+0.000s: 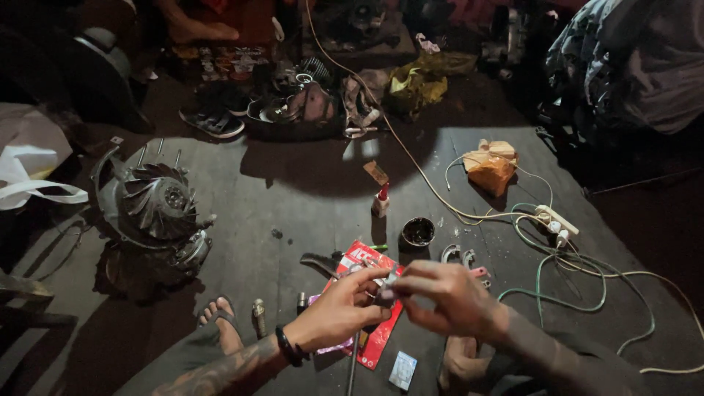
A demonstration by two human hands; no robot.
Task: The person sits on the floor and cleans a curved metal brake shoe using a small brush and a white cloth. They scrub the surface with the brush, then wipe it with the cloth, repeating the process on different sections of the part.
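My left hand (339, 312) and my right hand (443, 296) meet low in the middle of the view, fingertips pinched together on a small metal part (386, 284). A black band circles my left wrist. Under the hands lies a red packet (381, 331) on the dark floor. A thin metal rod (353, 363) runs down from below my left hand. My bare foot in a sandal (220, 320) rests to the left, and a second foot (460, 359) shows below my right hand.
An engine fan housing (155, 205) sits at left. A small black cup (418, 232), a red-capped tube (380, 199), curved metal pieces (459, 255), a power strip (555, 219) with green and white cables, an orange bag (490, 173) and sandals (213, 122) lie around.
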